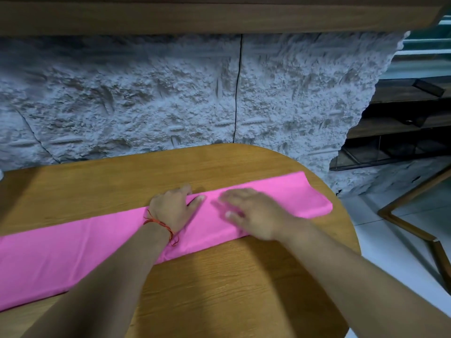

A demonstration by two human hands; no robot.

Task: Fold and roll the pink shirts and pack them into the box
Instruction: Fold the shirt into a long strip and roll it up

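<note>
Across the wooden surface (219, 289), from the left edge of view toward its rounded right end: a pink shirt (73, 250), folded into one long flat band, right end squared off and lying near the curved rim.

Pressed onto the band around its middle, side by side and not touching: both hands, palms down. Left hand (170, 206) laid over the far edge of the band, thumb stretched out on the cloth, fingers bent down past that edge with tips hidden; cannot tell whether pinching the cloth or merely resting on it. Tied round the left wrist, a red thread bracelet (161, 226). Right hand (249, 215) blurred, fingers straight and spread, flat on the cloth, gripping nothing. Both forearms bare, reaching in from the near side, the left one crossing the band.

Behind the surface, a rough grey stone-look wall (122, 93) with a dark vertical seam; above it, a wooden board (195, 15). Off to the right, dark shelves (402, 123), pale floor tiles (366, 215) and a wooden frame (415, 230) on the floor.
</note>
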